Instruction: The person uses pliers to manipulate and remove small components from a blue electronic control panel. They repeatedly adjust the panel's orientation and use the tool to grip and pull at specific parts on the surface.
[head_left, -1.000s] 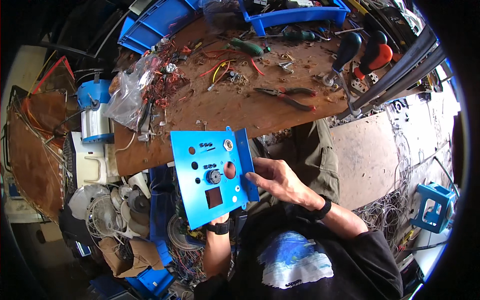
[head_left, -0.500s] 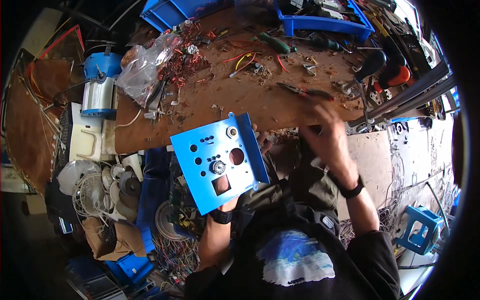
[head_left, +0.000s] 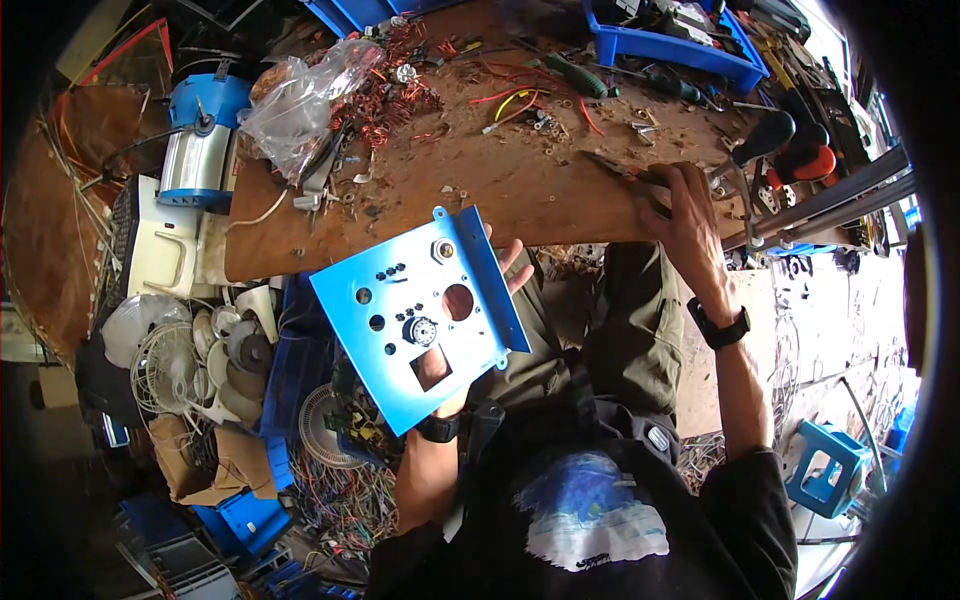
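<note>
A blue sheet-metal panel (head_left: 405,300) with a bent flange, several round holes and a square cutout is held up in front of me, tilted. My left hand (head_left: 516,266) is behind it, gripping it from underneath; fingertips show past the flange and part of the hand shows through the cutout. A black ribbed round part (head_left: 420,331) and a metal nut fitting (head_left: 443,251) sit on the panel. At the bench edge my right hand (head_left: 690,212) has its fingers curled over the handles of the pliers (head_left: 608,165), whose jaws point left on the wood.
On the wooden bench (head_left: 540,205) lie loose wires, small hardware, a green-handled screwdriver (head_left: 575,75) and a plastic bag (head_left: 305,110) beside copper windings. A blue crate (head_left: 680,50) stands at the back. Fan parts (head_left: 165,365) are heaped at left; a blue stool (head_left: 830,468) is at right.
My right hand has come down onto the pliers' handles from above the bench edge. The view has shifted a little; the panel stays in my left hand, slightly more tilted.
</note>
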